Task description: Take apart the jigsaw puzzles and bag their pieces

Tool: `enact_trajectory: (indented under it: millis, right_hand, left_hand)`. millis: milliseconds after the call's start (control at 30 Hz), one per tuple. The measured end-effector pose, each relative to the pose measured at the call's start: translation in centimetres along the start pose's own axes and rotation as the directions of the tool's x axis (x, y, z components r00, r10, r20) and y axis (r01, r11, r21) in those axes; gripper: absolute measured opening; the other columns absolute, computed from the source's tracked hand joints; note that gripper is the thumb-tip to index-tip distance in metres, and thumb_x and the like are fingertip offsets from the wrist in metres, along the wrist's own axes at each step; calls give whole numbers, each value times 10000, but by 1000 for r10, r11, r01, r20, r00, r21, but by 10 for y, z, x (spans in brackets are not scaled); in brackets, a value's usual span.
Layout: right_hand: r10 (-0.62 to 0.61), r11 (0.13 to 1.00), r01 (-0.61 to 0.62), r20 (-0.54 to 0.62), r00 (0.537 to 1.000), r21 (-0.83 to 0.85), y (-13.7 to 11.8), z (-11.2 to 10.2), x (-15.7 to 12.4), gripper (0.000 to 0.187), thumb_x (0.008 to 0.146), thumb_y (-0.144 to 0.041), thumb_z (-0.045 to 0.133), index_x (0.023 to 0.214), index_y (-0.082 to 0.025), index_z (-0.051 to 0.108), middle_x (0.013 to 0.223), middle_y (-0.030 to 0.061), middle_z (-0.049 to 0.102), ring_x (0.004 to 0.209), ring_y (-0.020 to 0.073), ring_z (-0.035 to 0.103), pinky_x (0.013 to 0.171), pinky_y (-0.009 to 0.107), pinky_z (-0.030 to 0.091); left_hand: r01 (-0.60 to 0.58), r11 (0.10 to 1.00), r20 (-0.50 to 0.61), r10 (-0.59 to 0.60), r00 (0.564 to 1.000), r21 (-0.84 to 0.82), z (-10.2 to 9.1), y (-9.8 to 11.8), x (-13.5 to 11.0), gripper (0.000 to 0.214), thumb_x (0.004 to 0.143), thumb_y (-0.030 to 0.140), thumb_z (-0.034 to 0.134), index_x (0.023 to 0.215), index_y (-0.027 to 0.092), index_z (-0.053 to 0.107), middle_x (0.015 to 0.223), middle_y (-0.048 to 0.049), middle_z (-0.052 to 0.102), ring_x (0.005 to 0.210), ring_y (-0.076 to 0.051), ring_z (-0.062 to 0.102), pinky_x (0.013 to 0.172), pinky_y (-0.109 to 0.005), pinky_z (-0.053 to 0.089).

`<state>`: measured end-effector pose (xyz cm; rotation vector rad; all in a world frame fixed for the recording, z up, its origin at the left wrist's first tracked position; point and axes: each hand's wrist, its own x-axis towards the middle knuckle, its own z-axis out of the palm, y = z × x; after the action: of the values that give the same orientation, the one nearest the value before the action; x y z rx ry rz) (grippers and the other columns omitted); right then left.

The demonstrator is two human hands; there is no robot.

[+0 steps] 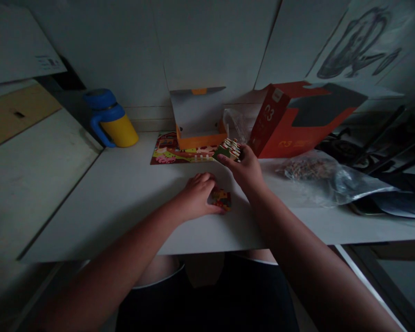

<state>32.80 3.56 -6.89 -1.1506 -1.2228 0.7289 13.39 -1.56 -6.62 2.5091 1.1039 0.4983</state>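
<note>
My left hand (199,193) rests on the white table (124,203), fingers curled over a small cluster of joined puzzle pieces (221,199). My right hand (244,168) is lifted slightly farther back, pinching another chunk of joined puzzle pieces (229,150) above the table. Just behind it lies a colourful puzzle picture sheet (173,154). An open orange box (198,122) with a raised grey lid stands on that sheet.
A yellow mug with blue lid and handle (110,121) stands at the back left. A large orange carton (297,117) lies at the back right. A clear plastic bag of loose pieces (318,177) sits to the right, dark cables and items beyond it.
</note>
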Motion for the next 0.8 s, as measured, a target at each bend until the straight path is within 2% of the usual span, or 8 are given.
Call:
enact_trajectory:
  millis: [100,233,367,433,500,600,700,800]
  right_hand:
    - [5,1000,-5,23,1000,10,-1,0,-1,639,670,-542,933,1129,-209,638,1102,99,776,978,260,732,890,422,592]
    - [14,1000,-16,150,989,14,0,-1,-3,679,691,-554,933,1192,-216,624,1156,105,769,1016,264,737,925,431,598]
    - [11,996,-44,372,928,78,-3,1,-9,730,675,-550,949,1232,-223,608,1254,118,749,1102,283,730,967,432,599]
    - [20,999,-34,482,876,20,-6,3,-13,736,680,-554,946,1245,-215,618,1240,112,752,1088,289,728,939,422,601]
    - [41,992,30,547,836,-120,-7,5,-18,761,675,-547,951,1274,-201,633,1194,106,760,1054,296,728,919,424,595]
    - [23,929,188,558,830,-317,-6,9,-23,775,682,-525,952,1318,-196,654,1236,128,740,1106,324,706,986,466,561]
    - [-67,874,314,548,834,-372,0,11,-24,797,706,-518,936,1372,-184,652,1377,174,660,1248,355,649,1087,497,510]
    - [-62,869,302,521,852,-391,5,11,-22,999,692,-515,944,1531,-163,532,1505,218,572,1367,376,585,1153,517,464]
  left_hand:
    - [67,988,-1,-68,998,-142,-5,-7,0,509,702,324,942,1034,214,571,1120,-70,675,1038,-276,645,898,-396,519]
    - [182,920,-92,-226,970,-347,-11,-33,1,321,847,124,736,1076,239,543,930,1,696,797,-193,661,720,-310,487]
    - [245,909,-313,-354,881,-338,-18,-70,5,313,865,106,694,1129,235,587,981,-39,738,828,-210,694,759,-334,506]
    - [222,894,-354,-367,860,-389,-19,-82,8,301,868,83,661,1125,228,599,1011,-52,751,891,-214,715,797,-336,519]
    - [171,858,-351,-370,860,-485,-16,-88,11,280,865,63,627,1097,217,600,1004,-51,754,934,-209,725,829,-328,531]
    - [105,769,-311,-374,873,-631,-10,-86,18,300,842,15,560,1073,202,602,1003,-42,751,964,-186,728,887,-318,539]
    - [81,691,-267,-381,885,-718,-7,-80,22,349,826,-12,515,1092,193,609,1043,-46,760,1006,-174,727,959,-326,531]
    - [112,646,-224,-415,882,-755,-8,-74,22,301,839,7,511,1056,185,618,1046,-49,766,1025,-175,722,1013,-347,521]
